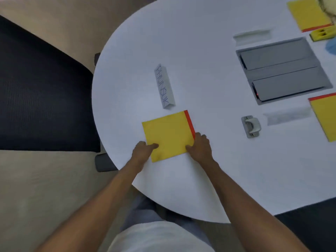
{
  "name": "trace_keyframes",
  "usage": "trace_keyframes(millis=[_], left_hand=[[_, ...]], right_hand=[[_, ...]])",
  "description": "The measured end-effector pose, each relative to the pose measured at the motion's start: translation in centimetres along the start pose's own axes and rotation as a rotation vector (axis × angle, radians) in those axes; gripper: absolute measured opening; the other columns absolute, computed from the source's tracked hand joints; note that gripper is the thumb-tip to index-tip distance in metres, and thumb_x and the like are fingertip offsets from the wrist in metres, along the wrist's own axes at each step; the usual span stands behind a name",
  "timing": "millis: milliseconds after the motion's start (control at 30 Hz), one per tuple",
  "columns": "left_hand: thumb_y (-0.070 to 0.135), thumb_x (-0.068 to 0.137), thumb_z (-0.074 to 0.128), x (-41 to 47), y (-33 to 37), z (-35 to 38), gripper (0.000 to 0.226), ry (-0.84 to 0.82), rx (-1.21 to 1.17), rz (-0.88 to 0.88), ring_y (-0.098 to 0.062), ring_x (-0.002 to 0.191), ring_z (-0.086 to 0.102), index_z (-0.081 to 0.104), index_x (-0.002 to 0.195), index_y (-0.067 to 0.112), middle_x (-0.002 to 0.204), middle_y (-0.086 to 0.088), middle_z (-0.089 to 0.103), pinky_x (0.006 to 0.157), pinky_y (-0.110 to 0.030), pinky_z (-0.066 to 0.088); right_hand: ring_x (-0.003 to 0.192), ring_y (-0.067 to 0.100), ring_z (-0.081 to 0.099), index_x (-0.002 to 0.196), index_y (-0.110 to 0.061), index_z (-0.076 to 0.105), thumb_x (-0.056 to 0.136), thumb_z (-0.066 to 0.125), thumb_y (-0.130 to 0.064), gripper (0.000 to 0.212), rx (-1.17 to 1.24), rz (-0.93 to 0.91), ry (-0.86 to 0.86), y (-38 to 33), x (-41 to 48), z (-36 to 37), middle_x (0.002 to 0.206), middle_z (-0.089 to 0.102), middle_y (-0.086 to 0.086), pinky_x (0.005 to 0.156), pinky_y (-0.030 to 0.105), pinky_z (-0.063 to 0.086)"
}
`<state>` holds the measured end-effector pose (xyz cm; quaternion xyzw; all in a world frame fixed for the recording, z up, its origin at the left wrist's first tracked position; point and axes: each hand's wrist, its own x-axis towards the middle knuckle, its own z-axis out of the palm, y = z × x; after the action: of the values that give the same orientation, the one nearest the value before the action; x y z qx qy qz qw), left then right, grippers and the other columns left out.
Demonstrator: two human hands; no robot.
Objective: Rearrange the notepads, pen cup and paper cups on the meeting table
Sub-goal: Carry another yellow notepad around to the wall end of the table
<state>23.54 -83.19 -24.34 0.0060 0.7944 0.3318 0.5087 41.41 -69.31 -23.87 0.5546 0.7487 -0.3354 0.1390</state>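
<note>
Right, we've got both hands on the near yellow notepad, lying flat on the white meeting table near its rounded edge, just below the folded name tent. Left hand has its thumb pressed on top of the lower-left edge; the other fingers curl at the edge, underside hidden. Right hand pinches the lower-right corner beside the red binding strip.

Handling, as we judge it: light, thin, fairly stiff as a pad but loose sheets may flex; likely slides easily on the smooth top. Best held at opposite edges, as now.

Looks: square, plain yellow cover, red strip along the right side, slightly rotated. Two similar pads sit at far right.
</note>
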Motion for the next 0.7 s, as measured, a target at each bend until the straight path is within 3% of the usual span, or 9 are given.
trace_keyframes(millis=[133,300,367,433,567,700], left_hand=[[0.014,0.081,0.074,0.7,0.1,0.2,0.018,0.038,-0.177,-0.081,-0.022,0.069,0.056,0.058,0.075,0.011,0.081,-0.009,0.060,0.064,-0.029,0.043],[-0.008,0.080,0.060,0.8,-0.6,-0.1,0.017,0.023,-0.217,-0.164,-0.020,0.056,0.041,0.054,0.074,0.007,0.070,-0.009,0.049,0.054,-0.027,0.031],[-0.008,0.083,0.059,0.7,-0.8,0.0,0.015,0.010,-0.234,-0.145,-0.022,0.063,0.048,0.058,0.088,0.006,0.077,-0.011,0.055,0.056,-0.027,0.036],[-0.009,0.086,0.057,0.4,-0.9,0.1,0.020,0.008,-0.245,-0.120,-0.027,0.079,0.061,0.062,0.100,0.005,0.091,-0.012,0.065,0.063,-0.028,0.049],[-0.008,0.088,0.059,-0.7,-1.5,-1.3,0.019,-0.019,-0.269,-0.060,-0.024,0.084,0.069,0.066,0.099,0.005,0.099,-0.013,0.072,0.066,-0.028,0.054],[-0.010,0.085,0.064,-2.2,-2.4,-3.7,0.019,-0.023,-0.318,-0.008,-0.028,0.096,0.069,0.068,0.099,0.002,0.106,-0.015,0.072,0.075,-0.030,0.054]], right_hand=[[0.115,0.039,0.051,0.122,-0.003,0.050,0.080,0.069,-0.022,0.050,0.090,0.107,0.020,-0.3,1.2,0.0,0.121,0.051,0.021,0.094,0.045,0.049],[0.102,0.034,0.062,0.110,-0.004,0.062,0.073,0.068,-0.012,0.038,0.274,0.223,0.017,0.5,2.4,-0.6,0.111,0.065,0.016,0.086,0.040,0.054],[0.092,0.031,0.064,0.099,-0.005,0.067,0.073,0.066,-0.006,0.026,0.332,0.230,0.026,0.9,2.3,-0.7,0.103,0.070,0.013,0.081,0.039,0.053],[0.096,0.030,0.064,0.093,-0.014,0.063,0.073,0.061,0.000,0.024,0.432,0.240,0.041,1.4,1.9,-0.9,0.100,0.068,0.008,0.083,0.041,0.053],[0.081,0.027,0.065,0.092,-0.016,0.058,0.074,0.058,0.008,0.030,0.773,0.225,-0.038,1.9,0.3,-1.6,0.098,0.067,0.014,0.074,0.045,0.059],[0.074,0.027,0.068,0.102,-0.007,0.060,0.081,0.054,0.011,0.028,1.019,0.127,-0.136,1.0,-2.3,-2.9,0.089,0.069,0.020,0.060,0.034,0.060]])
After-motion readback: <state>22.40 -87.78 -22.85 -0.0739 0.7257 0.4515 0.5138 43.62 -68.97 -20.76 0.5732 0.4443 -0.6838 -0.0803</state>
